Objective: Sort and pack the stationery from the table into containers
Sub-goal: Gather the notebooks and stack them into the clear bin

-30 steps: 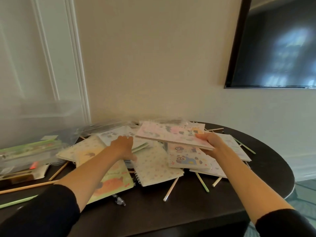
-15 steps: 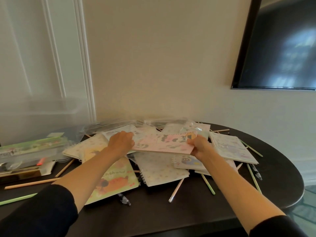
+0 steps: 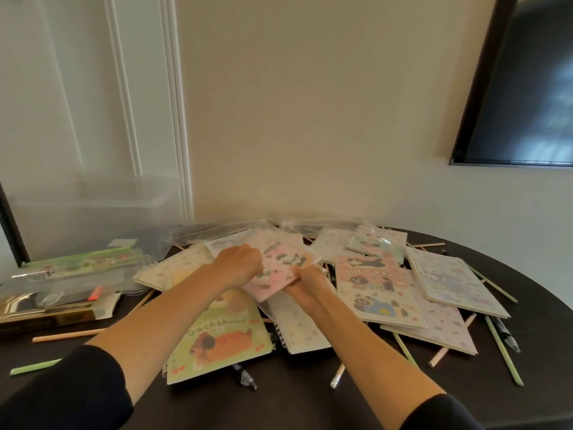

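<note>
While it rests atop the glossy heap [image 3: 375, 293] at the middle of the dark rounded table [image 3: 310, 405], the flat pink notebook [image 3: 280, 270] is gripped twice: the left hand [image 3: 238, 268] curls its fingers over its left edge, and the right hand [image 3: 305, 282] pinches its near corner. Slim pencils [image 3: 503, 350] lie scattered around.

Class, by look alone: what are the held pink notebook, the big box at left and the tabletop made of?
The pink notebook: paper or card, matt printed cover. The box: clear plastic; wall visible through it. The tabletop: dark, slight sheen, perhaps wood or laminate.
</note>
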{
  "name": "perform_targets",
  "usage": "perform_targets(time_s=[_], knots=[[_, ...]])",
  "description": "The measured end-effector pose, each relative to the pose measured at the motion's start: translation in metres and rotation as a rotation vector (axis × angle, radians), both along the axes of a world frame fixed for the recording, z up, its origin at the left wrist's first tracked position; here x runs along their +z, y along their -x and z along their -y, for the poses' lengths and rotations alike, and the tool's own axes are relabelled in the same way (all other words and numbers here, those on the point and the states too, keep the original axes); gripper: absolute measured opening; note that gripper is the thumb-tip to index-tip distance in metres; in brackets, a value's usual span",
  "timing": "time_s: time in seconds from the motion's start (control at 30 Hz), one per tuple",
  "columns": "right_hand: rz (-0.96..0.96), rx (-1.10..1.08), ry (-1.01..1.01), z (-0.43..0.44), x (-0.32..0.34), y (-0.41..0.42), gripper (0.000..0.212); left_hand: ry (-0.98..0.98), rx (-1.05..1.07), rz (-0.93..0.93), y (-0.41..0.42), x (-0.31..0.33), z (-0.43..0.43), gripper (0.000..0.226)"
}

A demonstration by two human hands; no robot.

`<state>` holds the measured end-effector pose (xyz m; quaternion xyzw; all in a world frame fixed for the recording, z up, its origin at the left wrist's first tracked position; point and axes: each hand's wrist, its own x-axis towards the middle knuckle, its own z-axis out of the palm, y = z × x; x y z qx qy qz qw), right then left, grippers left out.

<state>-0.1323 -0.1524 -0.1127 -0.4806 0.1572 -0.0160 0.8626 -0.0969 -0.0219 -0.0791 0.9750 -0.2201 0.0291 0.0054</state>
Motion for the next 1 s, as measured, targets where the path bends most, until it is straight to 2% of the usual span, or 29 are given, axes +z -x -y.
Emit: perform_targets(time_s=[0.07, 0.13, 0.27, 0.4, 0.5, 0.6, 0.67, 0.73, 0.8, 0.9, 1.0], knots=[[-0.057, 0.011, 0.023, 0.003, -0.001, -0.002, 0.026, 0.021, -0.002, 0.016, 0.0, -0.001, -0.001, 0.034], [-0.077, 0.021, 0.114, 0.006, -0.002, -0.004, 0.017, 0.016, 0.006, 0.09, 0.002, 0.001, 0.005, 0.017], [-0.121, -0.039, 0.432, 0.008, -0.01, -0.012, 0.005, 0.062, 0.021, 0.188, -0.006, -0.004, 0.027, 0.029], [-0.094, -0.152, 0.635, 0.001, -0.017, -0.011, 0.023, 0.038, -0.014, 0.293, -0.016, -0.009, 0.036, 0.015], [0.007, -0.215, 0.709, -0.001, -0.019, -0.003, 0.016, 0.037, -0.015, 0.308, -0.02, -0.007, 0.037, 0.016], [0.075, -0.177, 0.835, 0.002, -0.017, -0.001, 0.02, 0.075, -0.013, 0.275, -0.024, -0.009, 0.035, 0.021], [0.081, -0.022, 1.046, 0.005, -0.011, -0.002, 0.028, 0.127, -0.024, 0.264, -0.025, -0.01, 0.031, 0.025], [0.037, 0.16, 1.457, 0.007, -0.008, 0.0, 0.031, 0.184, -0.018, 0.252, -0.025, -0.01, 0.029, 0.037], [0.001, 0.223, 1.797, 0.007, -0.005, 0.005, 0.034, 0.187, -0.015, 0.255, -0.023, -0.009, 0.029, 0.044], [-0.125, 0.3, 2.023, 0.014, -0.005, 0.009, 0.041, 0.248, -0.006, 0.24, -0.025, -0.008, 0.028, 0.043], [-0.246, 0.321, 2.129, 0.032, 0.002, 0.013, 0.046, 0.208, -0.016, 0.235, -0.022, -0.007, 0.029, 0.034]])
